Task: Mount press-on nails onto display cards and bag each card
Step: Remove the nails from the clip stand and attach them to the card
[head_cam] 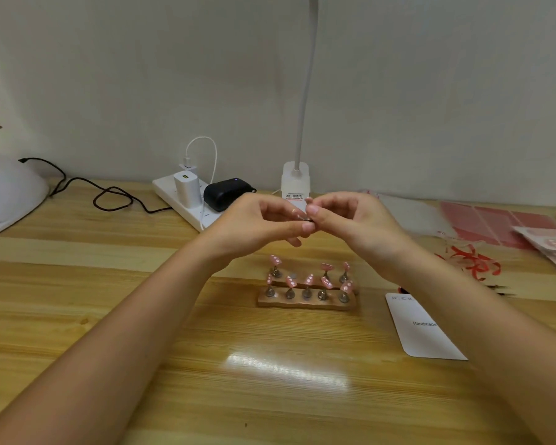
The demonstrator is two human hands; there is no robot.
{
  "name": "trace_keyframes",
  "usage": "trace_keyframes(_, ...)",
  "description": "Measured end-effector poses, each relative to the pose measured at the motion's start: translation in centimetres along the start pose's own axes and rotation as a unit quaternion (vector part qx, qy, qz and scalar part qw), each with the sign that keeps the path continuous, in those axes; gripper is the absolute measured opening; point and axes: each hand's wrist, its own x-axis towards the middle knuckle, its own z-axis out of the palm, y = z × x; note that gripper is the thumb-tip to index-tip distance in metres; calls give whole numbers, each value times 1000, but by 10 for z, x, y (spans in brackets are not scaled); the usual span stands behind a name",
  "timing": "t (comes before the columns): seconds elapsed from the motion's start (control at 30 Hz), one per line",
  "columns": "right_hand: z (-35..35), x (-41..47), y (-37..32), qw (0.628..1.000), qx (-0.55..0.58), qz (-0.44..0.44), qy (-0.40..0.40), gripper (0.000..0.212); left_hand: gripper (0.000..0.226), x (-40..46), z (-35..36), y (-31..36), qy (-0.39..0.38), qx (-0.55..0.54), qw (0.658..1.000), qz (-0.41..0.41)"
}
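Pink press-on nails with white dots [307, 281] stand on little metal pegs on the copper-coloured holder [305, 302], dead centre on the wooden table [174, 316], and one slot in the back row at about 11 o'clock on the holder sits bare. Sweeping in from 9 o'clock: a white domed appliance [7, 194], its black cable [109, 197], then the white power strip [187, 203] with a charger plugged in and a black case [227, 193] at 12. Now the action, just above the holder: left hand [254, 224] with fingers curled, pinching one small piece [304, 220] at its tips, and right hand [350, 220] curled in to meet it, thumb and forefinger nipping the same piece. Too small to say whether the nail is off its peg, so I read this as prising one nail free. Next call: carry it to 4 o'clock, where the white display card [426, 329] printed "Handmade" waits, no nail showing on its visible part, and press it down square. Beyond, at 2 o'clock, lie clear bags [411, 213] and red sheets [495, 223]. Risks: the right forearm overhangs the card, and the upright nails stand right beneath both wrists, easy to knock
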Motion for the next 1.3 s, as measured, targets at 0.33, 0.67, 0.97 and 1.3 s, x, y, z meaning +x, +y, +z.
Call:
trace_keyframes(0.33, -7, -7, 10, 998, -37, 15, 46, 15, 9, 1, 0, -6, 28, 45, 998, -36)
trace_keyframes(0.67, 1, -18, 13, 980, -135, 144, -27, 9, 10, 3, 7, -15, -92, 197, 969, -116)
trace_keyframes(0.97, -2, -10, 8, 956, -154, 232, -96, 12, 13, 5, 1, -19, -117, 220, 959, -132)
trace_keyframes(1.3, -2, -1, 5, 934, -219, 253, -122, 12, 17, 0, -14, -8, -185, 187, 952, -156)
